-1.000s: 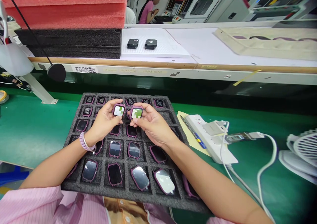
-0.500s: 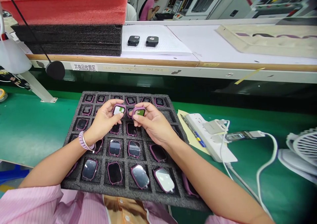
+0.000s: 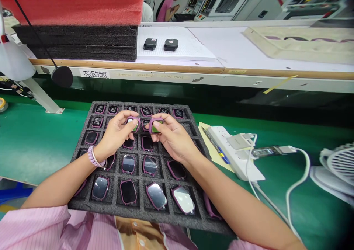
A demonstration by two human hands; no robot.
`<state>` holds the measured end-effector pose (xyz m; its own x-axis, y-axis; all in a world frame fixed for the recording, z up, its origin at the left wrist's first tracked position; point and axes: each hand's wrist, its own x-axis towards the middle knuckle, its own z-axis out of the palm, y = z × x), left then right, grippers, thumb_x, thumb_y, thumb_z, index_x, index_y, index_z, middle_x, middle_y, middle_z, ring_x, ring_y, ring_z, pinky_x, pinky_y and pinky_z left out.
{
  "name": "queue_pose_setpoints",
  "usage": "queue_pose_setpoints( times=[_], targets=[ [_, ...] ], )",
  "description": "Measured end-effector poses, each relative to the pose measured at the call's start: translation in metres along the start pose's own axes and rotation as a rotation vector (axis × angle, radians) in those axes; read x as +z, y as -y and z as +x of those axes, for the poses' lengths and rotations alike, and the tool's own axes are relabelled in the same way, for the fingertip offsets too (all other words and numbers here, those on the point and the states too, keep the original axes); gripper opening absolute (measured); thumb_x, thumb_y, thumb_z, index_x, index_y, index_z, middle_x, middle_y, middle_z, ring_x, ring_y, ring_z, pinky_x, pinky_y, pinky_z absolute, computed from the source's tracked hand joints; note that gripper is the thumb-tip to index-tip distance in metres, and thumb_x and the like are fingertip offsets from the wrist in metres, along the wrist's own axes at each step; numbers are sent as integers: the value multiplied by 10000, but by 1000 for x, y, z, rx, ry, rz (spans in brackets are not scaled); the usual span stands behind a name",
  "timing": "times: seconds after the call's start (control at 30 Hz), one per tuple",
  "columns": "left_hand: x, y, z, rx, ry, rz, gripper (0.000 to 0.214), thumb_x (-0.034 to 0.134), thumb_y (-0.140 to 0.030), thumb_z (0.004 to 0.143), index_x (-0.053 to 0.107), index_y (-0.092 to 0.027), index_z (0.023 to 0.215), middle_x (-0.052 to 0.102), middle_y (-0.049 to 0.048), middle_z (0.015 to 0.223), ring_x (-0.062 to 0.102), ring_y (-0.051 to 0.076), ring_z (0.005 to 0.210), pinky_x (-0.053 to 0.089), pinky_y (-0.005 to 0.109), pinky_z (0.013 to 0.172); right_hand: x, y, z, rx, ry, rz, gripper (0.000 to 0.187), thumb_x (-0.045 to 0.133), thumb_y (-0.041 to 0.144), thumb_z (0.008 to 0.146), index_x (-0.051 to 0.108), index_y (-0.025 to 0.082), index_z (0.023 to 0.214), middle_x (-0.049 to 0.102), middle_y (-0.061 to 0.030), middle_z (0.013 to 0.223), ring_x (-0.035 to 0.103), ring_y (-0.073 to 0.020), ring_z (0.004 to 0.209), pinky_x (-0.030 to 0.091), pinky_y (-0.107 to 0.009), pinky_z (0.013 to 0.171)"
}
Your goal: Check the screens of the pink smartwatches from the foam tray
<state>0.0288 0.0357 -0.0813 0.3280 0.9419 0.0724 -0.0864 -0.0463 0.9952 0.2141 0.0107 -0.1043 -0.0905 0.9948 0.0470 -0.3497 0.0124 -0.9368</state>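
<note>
My left hand (image 3: 119, 132) pinches a purple-framed smartwatch (image 3: 136, 124), its thumb over a lit screen that shows white and green. In my right hand (image 3: 173, 135) is a second purple smartwatch (image 3: 155, 127), its green screen partly under my thumb. The two watches are held side by side, a small gap between them, above the black foam tray (image 3: 138, 210). Several more purple watches lie in the tray's square pockets, among them a dark-screened watch (image 3: 128, 192) near the front. Those in the back row show small white text. My hands and forearms hide some pockets.
Stacked red foam (image 3: 74, 8) and black foam (image 3: 80, 43) stand on the shelf at back left, beside two black watch-like pieces (image 3: 171, 45). A white power strip (image 3: 235, 154) with cables and a fan (image 3: 336, 172) are at right. A person (image 3: 167, 8) sits beyond.
My left thumb has moved up onto the left watch's screen. The right watch has turned a little, and my right thumb now presses on its screen. The tray has stayed put.
</note>
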Motion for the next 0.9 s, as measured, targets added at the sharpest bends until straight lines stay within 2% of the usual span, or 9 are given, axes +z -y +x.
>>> queue_pose_setpoints(
  times=[0.17, 0.3, 0.47, 0.57, 0.67, 0.77, 0.9],
  targets=[
    [0, 2, 1, 4, -22, -30, 313, 575, -299, 918, 551, -155, 1195, 601, 19, 906, 589, 61, 539, 467, 160, 474, -2, -1, 0, 25, 18, 56, 451, 860, 444, 811, 622, 217, 1120, 677, -17, 895, 613, -141, 630, 513, -251, 616],
    [-1, 3, 2, 12, -19, -60, 471, 610, -157, 837, 494, -162, 1294, 621, 60, 1064, 642, 71, 626, 529, 163, 556, -2, -1, -1, 25, 58, 99, 523, 890, 317, 777, 597, 237, 1202, 684, -24, 1031, 692, -167, 781, 567, -266, 751],
    [0, 2, 3, 8, 19, -111, 576, 655, -95, 747, 487, -163, 1293, 584, 105, 1254, 646, 51, 627, 577, 180, 635, 0, 0, -2, 14, 83, 97, 548, 868, 225, 759, 585, 251, 1228, 676, -26, 1103, 711, -188, 850, 586, -287, 802],
    [0, 2, 2, 12, 23, -102, 522, 675, -114, 750, 510, -162, 1243, 607, 94, 1206, 658, 64, 632, 564, 168, 602, 0, 0, -2, 17, 87, 100, 535, 860, 226, 764, 587, 245, 1223, 675, -26, 1112, 714, -183, 840, 589, -287, 805],
    [0, 1, 2, 3, 23, -78, 382, 672, -174, 805, 538, -157, 1163, 635, 55, 1056, 648, 69, 589, 533, 153, 536, 0, 0, -2, 23, 78, 94, 484, 850, 294, 795, 596, 240, 1203, 686, -21, 1053, 715, -188, 804, 595, -300, 779],
    [1, -1, 1, -27, 11, -85, 270, 597, -234, 891, 543, -162, 1146, 611, 13, 911, 647, 81, 565, 536, 163, 518, -1, 0, -1, 26, 62, 90, 460, 853, 362, 812, 607, 233, 1178, 695, -15, 968, 710, -189, 764, 590, -301, 745],
    [1, -3, 0, -51, 0, -98, 235, 515, -282, 955, 550, -158, 1151, 578, 7, 869, 661, 100, 577, 547, 183, 523, -2, 1, -1, 24, 39, 39, 423, 861, 413, 820, 610, 219, 1100, 706, -29, 925, 672, -157, 654, 545, -255, 633]
  ],
)
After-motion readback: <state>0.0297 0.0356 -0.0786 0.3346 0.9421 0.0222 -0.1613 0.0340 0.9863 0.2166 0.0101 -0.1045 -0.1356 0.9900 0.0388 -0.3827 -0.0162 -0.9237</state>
